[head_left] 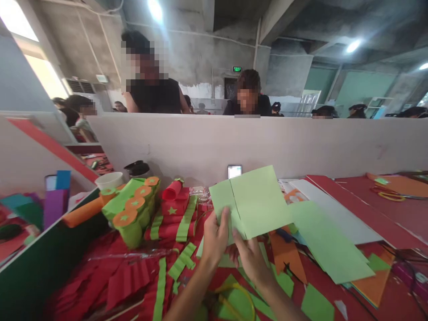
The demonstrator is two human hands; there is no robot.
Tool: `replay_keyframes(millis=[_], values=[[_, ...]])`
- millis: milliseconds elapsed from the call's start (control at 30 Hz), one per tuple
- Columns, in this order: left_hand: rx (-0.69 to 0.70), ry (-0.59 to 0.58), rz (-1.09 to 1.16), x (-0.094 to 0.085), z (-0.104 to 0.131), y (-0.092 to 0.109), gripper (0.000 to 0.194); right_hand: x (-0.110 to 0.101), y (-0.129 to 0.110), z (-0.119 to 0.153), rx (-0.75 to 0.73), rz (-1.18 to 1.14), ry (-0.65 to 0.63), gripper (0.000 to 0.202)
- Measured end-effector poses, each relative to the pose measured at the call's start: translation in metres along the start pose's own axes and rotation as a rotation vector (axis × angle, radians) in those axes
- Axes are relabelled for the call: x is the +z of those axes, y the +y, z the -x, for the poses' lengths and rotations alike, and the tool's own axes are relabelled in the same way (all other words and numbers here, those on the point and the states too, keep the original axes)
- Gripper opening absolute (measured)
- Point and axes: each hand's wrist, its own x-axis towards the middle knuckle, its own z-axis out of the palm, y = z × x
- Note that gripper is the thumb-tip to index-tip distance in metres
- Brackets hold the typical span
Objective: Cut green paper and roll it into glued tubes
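My left hand (216,234) grips a narrow light green sheet (221,196) at its lower part, thumb on top. A wider light green sheet (261,200) lies against it on the right, with a dark line where the two edges meet. My right hand (249,252) pinches the lower edge of the wider sheet near that line. Both sheets are raised above the red table. Below my hands lie green paper pieces (312,303) and yellow-handled scissors (234,301).
Green paper rolls with orange star tops (133,227) and red paper rolls (174,209) stand left. A long green sheet (331,240) and white board (337,214) lie right. A white partition (254,142) runs behind; people are beyond it.
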Motion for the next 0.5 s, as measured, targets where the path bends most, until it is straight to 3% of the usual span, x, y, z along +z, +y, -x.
replay_keyframes(millis=[300,500], values=[[-0.117,0.027,-0.158,-0.020,-0.014,-0.009,0.036,0.003,0.005,-0.008,0.134,-0.009,-0.079,0.053],[-0.185,0.065,-0.084,-0.022,-0.018,-0.013,0.036,-0.001,0.008,-0.012,0.191,-0.054,-0.012,0.059]])
